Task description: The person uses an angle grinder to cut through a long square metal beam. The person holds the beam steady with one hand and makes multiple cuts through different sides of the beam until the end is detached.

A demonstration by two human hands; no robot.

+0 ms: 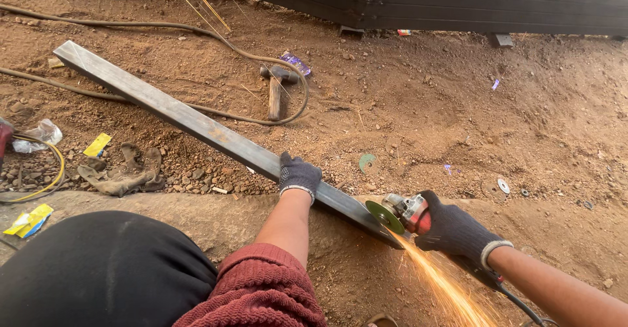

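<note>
A long grey square steel tube point(190, 121) lies slantwise on the dirt, from upper left down to the lower middle. My left hand point(299, 174), in a dark knit glove, presses down on the tube near its lower end. My right hand point(454, 230), also gloved, grips an angle grinder point(405, 212). Its green disc point(384, 216) touches the tube's end, and orange sparks point(445, 288) spray down toward the lower right. The grinder's cable runs off under my right forearm.
A hammer point(275, 88) lies on the dirt beyond the tube, ringed by a hose point(196, 33). A worn glove point(124, 173) and yellow wrappers lie at left. Used discs point(368, 163) lie on the ground. Dark steel beams point(458, 0) run across the top.
</note>
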